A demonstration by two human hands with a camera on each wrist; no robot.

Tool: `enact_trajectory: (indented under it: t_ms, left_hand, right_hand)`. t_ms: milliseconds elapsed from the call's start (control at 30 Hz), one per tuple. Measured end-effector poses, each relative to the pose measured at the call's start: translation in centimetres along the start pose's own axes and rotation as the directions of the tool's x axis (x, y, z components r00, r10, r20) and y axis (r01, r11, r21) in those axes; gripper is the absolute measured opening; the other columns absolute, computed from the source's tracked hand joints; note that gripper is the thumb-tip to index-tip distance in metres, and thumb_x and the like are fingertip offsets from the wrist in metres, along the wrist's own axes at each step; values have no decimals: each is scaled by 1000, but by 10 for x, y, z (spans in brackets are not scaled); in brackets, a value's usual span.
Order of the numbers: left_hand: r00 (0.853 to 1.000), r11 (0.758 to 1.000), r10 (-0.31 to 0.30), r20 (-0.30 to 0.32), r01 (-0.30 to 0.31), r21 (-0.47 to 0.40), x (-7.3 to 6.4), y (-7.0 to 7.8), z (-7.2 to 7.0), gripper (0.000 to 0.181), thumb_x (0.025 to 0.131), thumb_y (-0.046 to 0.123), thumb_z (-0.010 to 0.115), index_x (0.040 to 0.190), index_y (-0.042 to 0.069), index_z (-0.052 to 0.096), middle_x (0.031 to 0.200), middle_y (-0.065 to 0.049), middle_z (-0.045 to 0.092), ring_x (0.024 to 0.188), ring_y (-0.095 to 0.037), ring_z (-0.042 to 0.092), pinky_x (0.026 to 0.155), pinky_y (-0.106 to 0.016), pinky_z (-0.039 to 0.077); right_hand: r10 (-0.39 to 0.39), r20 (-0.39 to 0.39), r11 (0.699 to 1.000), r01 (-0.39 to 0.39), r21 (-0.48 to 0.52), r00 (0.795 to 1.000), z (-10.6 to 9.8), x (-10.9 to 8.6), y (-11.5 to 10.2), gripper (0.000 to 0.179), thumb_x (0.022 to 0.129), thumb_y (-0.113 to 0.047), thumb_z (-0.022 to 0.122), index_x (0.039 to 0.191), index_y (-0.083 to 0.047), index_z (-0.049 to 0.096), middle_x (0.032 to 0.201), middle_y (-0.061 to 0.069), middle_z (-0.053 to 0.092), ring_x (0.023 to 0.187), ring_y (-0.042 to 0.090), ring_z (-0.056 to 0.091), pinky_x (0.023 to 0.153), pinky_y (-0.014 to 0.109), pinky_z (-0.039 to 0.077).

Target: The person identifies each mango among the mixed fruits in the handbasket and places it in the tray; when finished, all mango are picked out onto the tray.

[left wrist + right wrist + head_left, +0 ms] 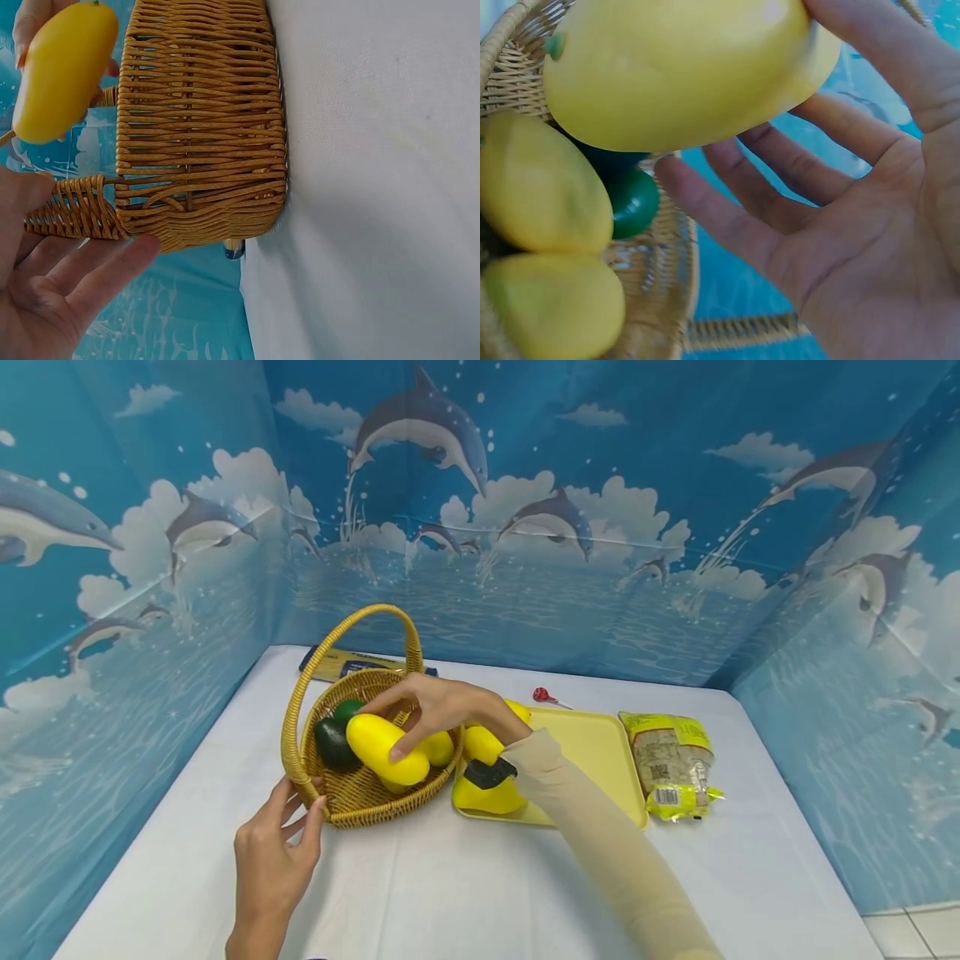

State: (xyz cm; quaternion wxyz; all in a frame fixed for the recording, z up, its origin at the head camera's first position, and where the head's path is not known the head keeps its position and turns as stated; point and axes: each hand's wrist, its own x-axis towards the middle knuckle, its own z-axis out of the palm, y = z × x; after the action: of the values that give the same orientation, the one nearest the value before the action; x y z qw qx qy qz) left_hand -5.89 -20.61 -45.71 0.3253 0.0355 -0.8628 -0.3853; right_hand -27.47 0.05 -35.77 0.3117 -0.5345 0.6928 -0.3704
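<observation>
My right hand (450,700) holds a smooth yellow mango (381,748) between thumb and fingers, over the wicker basket (375,814). In the right wrist view the mango (682,75) has a small green stem end. With thumb and fingers, my left hand (273,847) grips the foot of the basket's arched handle (82,206), at the near left side. Inside the basket lie a dark green avocado-like fruit (335,745), a brighter green fruit (635,202) and yellow fruits (544,180), partly hidden by the mango in the head view.
Right of the basket, a pale yellow tray (600,752) carries several yellow fruits (486,797), partly covered by my right wrist. A red lollipop (542,695) lies behind it. A yellow-and-clear food bag (667,760) sits at the right, and a long packet (330,667) lies behind the basket.
</observation>
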Motion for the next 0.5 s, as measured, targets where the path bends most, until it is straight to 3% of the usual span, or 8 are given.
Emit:
enact_trajectory:
  t_ms: [267,500]
  left_hand:
    - [1000,1000,-13,1,13,10,-2,-3,2,47,91,-7,82,135,-7,66,124,-21,77,108,-42,78,73,-35,67]
    - [1000,1000,-10,-6,11,15,0,-3,1,46,90,-8,83,133,-7,67,121,-21,78,107,-41,78,72,-34,66]
  right_hand:
    - [34,-129,998,-28,53,991,-15,-61,-1,71,92,-3,84,156,1,53,156,17,58,126,30,67,106,42,64]
    - [44,-257,999,-37,31,965,-28,-116,13,70,93,-6,85,155,-1,55,160,17,54,142,37,55,112,45,61]
